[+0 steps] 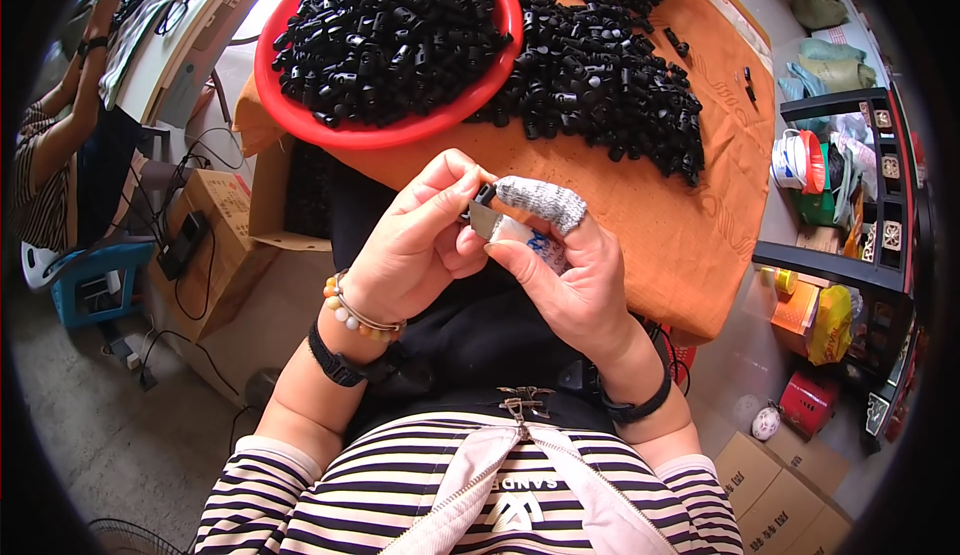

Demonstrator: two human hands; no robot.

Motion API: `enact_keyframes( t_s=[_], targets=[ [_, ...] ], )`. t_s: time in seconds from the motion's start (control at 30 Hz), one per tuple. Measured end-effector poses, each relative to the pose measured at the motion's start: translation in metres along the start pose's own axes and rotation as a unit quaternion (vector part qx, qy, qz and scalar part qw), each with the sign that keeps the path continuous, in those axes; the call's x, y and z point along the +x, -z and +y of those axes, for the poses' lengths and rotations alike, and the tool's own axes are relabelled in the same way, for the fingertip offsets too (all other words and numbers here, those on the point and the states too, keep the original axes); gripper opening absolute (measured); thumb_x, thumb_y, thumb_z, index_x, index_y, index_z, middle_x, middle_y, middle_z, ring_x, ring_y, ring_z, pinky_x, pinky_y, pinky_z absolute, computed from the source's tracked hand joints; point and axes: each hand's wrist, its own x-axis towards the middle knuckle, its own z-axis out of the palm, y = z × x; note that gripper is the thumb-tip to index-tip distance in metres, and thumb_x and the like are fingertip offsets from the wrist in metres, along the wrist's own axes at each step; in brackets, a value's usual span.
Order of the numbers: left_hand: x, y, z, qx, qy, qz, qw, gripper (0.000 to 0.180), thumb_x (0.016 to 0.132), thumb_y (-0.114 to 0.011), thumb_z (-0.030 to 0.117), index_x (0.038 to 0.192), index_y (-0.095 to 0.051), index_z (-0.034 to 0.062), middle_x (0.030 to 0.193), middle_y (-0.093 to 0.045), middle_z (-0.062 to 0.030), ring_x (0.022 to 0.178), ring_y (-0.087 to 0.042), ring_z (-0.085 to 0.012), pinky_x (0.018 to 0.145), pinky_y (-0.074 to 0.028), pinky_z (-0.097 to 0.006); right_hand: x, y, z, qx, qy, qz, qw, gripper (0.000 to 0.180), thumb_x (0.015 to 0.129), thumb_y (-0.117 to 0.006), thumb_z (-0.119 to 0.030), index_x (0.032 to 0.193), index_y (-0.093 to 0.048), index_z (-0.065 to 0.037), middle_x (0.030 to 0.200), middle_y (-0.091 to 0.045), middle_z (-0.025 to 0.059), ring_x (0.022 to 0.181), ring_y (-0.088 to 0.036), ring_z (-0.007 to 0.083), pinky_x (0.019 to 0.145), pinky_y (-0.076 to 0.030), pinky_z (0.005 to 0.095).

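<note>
In front of my body both hands meet over the near edge of the orange-covered table. Between the thumb and fingers of my left hand [425, 225] is a small black plastic part [485, 195]. My right hand [585, 280] grips a short flat metal blade [485, 220] by its white wrapped handle [538, 243] with blue marks. The blade lies against or very close to the black part; I cannot tell which. A grey knitted cover [543, 200] sits on the right forefinger.
A red basin [388, 140] heaped with black parts stands on the orange cloth [640, 240], beside a loose pile of similar parts [610, 85]. An open cardboard box [285, 242] is below left. Shelves with bags stand right. Another person [75, 125] sits at far left.
</note>
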Motion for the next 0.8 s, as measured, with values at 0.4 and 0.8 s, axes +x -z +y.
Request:
enact_keyframes(
  t_s=[0.4,0.8],
  targets=[
    [0.002,-0.001,-0.002,0.031,-0.031,0.005,0.999,0.008,0.096,-0.047,0.02,0.096,-0.048,0.0122,0.078,-0.053,0.0038,0.058,-0.046,-0.0015,0.047,-0.031,-0.017,0.0,-0.002,0.003,0.006,0.029,0.004,1.0,0.036,0.084,-0.065,-0.009,0.116,-0.053,0.0,0.093,-0.065,0.0104,0.078,-0.064,0.014,0.067,-0.05,0.0252],
    [0.0,-0.007,-0.003,0.076,-0.066,0.053,0.993,0.007,0.096,-0.048,0.019,0.095,-0.048,0.0117,0.082,-0.055,0.0038,0.06,-0.048,-0.001,0.047,-0.032,-0.015,0.0,-0.002,0.0,-0.011,0.025,-0.003,1.0,0.036,0.085,-0.064,-0.012,0.117,-0.051,0.0,0.095,-0.065,0.0135,0.083,-0.066,0.0181,0.07,-0.051,0.0272]
  ],
)
